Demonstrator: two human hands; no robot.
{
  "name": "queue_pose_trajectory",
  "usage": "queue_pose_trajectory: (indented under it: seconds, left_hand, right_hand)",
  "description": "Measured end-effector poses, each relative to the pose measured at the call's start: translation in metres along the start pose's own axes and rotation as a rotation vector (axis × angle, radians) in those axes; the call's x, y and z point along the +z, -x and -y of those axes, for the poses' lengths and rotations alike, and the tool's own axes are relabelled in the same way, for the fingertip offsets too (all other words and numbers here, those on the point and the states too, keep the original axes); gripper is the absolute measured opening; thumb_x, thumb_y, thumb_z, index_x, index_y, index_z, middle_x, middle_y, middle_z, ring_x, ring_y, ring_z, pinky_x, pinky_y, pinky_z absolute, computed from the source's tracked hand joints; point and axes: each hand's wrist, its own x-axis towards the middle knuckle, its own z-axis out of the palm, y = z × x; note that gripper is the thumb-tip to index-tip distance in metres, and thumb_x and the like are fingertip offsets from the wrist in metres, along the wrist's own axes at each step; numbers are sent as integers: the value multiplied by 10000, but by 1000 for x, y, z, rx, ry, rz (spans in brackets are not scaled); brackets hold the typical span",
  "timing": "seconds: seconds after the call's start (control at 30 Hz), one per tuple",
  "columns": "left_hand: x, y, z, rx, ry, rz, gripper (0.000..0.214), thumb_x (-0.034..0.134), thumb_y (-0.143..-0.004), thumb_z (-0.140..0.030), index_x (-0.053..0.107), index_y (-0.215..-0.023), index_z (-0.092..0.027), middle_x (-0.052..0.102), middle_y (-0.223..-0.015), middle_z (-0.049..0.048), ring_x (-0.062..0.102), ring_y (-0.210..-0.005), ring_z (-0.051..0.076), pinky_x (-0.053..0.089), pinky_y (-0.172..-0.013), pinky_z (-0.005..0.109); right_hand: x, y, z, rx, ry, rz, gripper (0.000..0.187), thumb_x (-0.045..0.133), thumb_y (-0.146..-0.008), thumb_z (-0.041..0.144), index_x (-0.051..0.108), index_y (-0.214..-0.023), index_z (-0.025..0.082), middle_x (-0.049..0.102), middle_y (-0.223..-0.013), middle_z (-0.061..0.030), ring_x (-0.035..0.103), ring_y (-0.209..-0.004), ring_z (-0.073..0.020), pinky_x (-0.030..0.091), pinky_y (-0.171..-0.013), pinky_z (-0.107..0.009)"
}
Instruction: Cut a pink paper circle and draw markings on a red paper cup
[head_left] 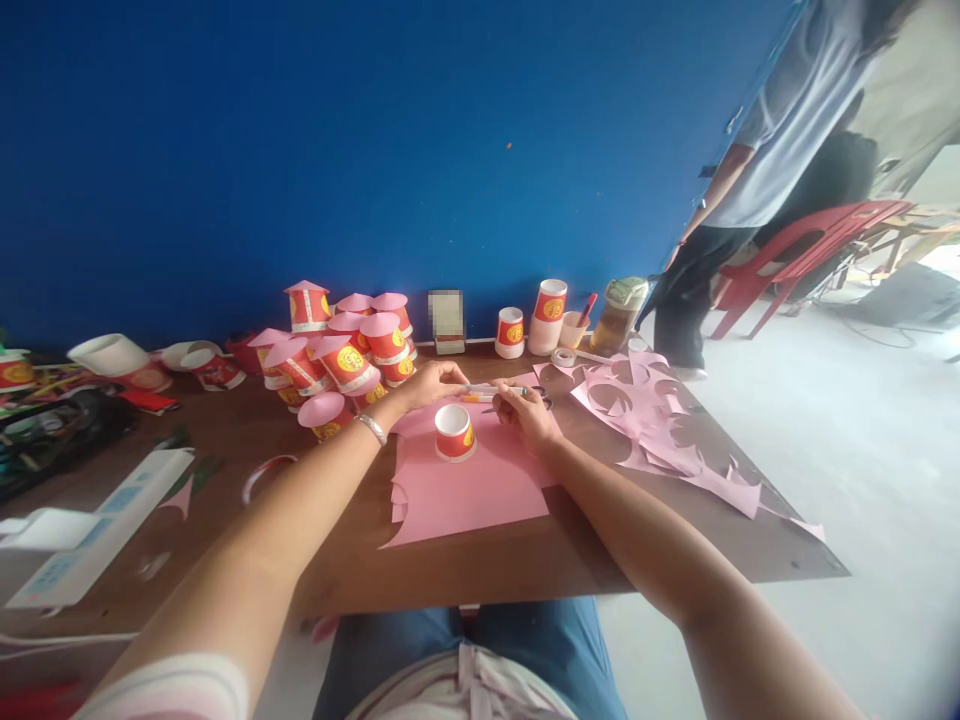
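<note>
Head view: both hands meet above a pink sheet (480, 495) on the brown table (360, 575). Between them lies a slim pen (480, 395), pale with a touch of orange. The left hand (439, 384) pinches its left end with the fingertips; the right hand (527, 412) has its fingers curled on the other end. Dark handles of scissors (548, 404) show just beside the right hand.

Nearer the person, a red cup (454, 440) stands on the sheet, pale end up, apart from both hands. Left of the left hand, a cluster of red cups with pink cones (286, 350) is stacked up, some tilted. Behind the hands, near the blue wall (450, 150), are a short cup (510, 333), a taller stack (548, 318), a roll of tape (563, 357) and a lidded jar (619, 312). Pink scraps (652, 425) with curved cut-outs spread over the right of the table. Beyond it stand another person (780, 130) and a red chair (806, 245).
</note>
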Motion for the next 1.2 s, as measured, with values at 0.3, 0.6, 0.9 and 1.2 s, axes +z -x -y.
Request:
queue_pose_trajectory:
  seconds: [0.3, 0.6, 0.9, 1.2]
  left_hand:
    - [4, 16, 28, -79, -57, -98, 377, 835, -769, -529, 775, -928, -192, 798, -988, 79, 719, -906, 241, 564, -838, 363]
    - [17, 19, 32, 27, -227, -170, 267, 725, -842, -398, 804, -1024, -220, 769, -1158, 106, 729, -1097, 297, 579, -1027, 445]
    - [9, 72, 45, 51, 290, -211, 469, 668, -900, -365, 684, -1338, -198, 702, -1471, 152, 638, -1423, 320, 495, -1232, 522]
    - [31, 97, 20, 90, 278, 45, 1115, 1001, -662, -358, 464, -1639, -317, 434, -1744, 171, 430, -1616, 394, 448, -1272, 538]
  right_hand:
    - [-11, -10, -2, -19, -51, -102, 630, 844, -732, 780, 729, -988, 215, 676, -704, 11, 576, -587, -134, 468, -577, -292]
    - [-4, -3, 4, -38, -9, -77, 498, 963, -659, 612, 686, -777, 215, 638, -674, 29, 538, -576, -109, 437, -582, -281]
    - [-3, 0, 5, -18, 4, -85, 602, 901, -711, 705, 765, -1009, 199, 648, -703, 22, 545, -607, -134, 466, -619, -309]
    - [1, 6, 6, 21, 0, -74, 591, 856, -757, 770, 762, -947, 218, 686, -737, -5, 601, -629, -149, 536, -658, -326]
